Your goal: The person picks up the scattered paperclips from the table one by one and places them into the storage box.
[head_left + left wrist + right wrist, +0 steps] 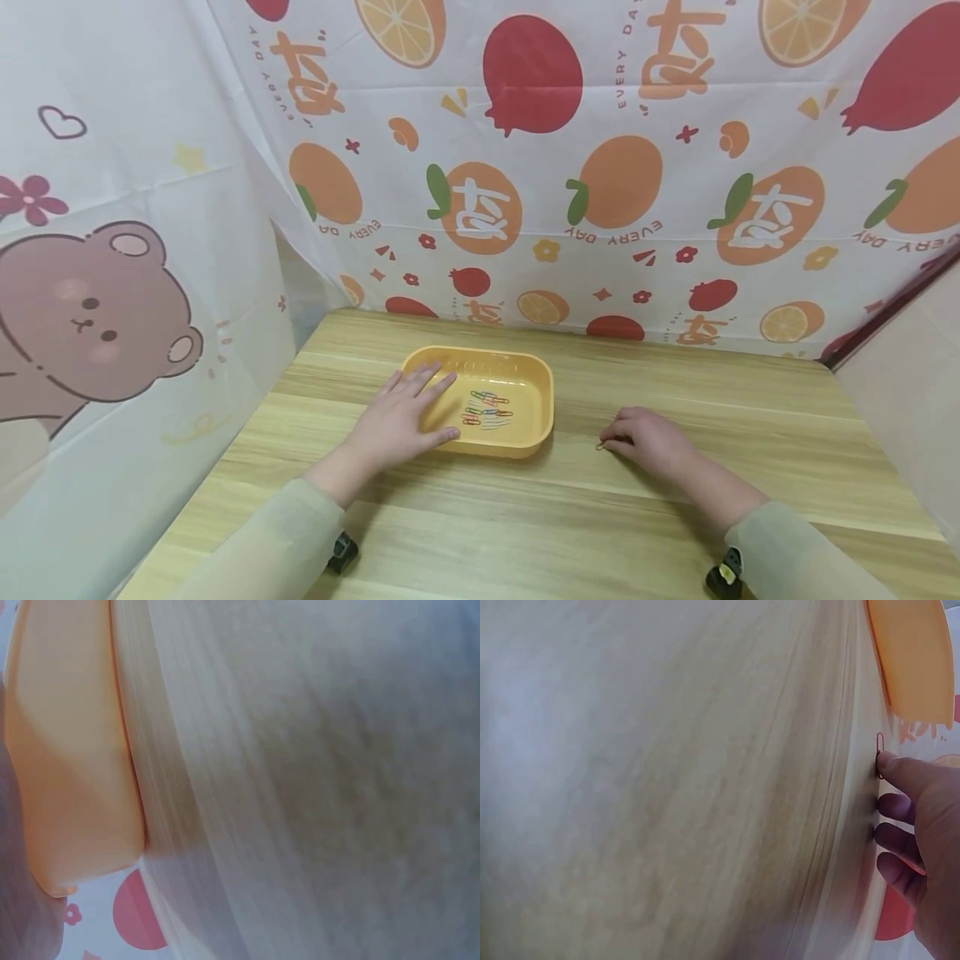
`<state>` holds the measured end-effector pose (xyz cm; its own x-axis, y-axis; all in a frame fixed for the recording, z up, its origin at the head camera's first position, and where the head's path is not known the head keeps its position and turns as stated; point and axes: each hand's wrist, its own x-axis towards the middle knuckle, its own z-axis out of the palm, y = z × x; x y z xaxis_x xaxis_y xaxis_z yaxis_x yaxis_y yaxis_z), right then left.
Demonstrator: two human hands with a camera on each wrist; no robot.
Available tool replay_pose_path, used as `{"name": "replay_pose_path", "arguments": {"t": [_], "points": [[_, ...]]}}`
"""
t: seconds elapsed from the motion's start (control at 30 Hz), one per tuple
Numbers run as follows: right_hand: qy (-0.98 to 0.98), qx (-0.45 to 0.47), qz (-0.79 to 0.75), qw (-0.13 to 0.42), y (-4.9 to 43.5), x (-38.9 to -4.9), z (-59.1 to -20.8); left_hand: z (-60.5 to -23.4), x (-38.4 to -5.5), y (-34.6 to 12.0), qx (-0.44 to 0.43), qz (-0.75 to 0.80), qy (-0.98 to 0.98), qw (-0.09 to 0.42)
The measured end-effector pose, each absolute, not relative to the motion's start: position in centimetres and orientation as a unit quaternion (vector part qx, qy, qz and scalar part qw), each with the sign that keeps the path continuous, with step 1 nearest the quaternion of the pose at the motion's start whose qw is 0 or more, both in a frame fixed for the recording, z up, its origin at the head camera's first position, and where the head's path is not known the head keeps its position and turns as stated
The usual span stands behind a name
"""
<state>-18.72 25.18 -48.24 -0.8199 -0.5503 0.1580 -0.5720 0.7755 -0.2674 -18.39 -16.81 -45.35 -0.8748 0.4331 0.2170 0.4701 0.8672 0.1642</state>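
Observation:
A yellow plastic tray [534, 429] stands on the table, with several colored paper clips [487, 410] lying on its floor. My left hand [393, 421] rests on the tray's left side, fingers spread and fairly straight across the rim, thumb over the front edge. In the left wrist view the tray's outer wall [75, 750] shows beside part of that hand. Right of the tray, my right hand [648, 442] pinches a red paper clip [880, 742] at the tabletop between thumb and fingers. The remaining fingers [896, 838] curl loosely. The hand hides part of the clip.
The wood-grain table [525, 517] runs back to a fruit-print cloth [622, 275]. A bear-print cloth [225, 400] hangs along the left, and a pale panel [907, 400] stands on the right. A dark wrist camera [343, 554] is worn at the left sleeve.

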Motion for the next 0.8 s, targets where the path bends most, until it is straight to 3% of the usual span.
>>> {"name": "replay_pose_path", "arguments": {"t": [0.8], "points": [[-0.927, 0.338, 0.160, 0.031, 25.80, -18.55, -48.37, -45.44, -18.40, -16.82, -0.233, -0.105, -0.963, 0.085]]}}
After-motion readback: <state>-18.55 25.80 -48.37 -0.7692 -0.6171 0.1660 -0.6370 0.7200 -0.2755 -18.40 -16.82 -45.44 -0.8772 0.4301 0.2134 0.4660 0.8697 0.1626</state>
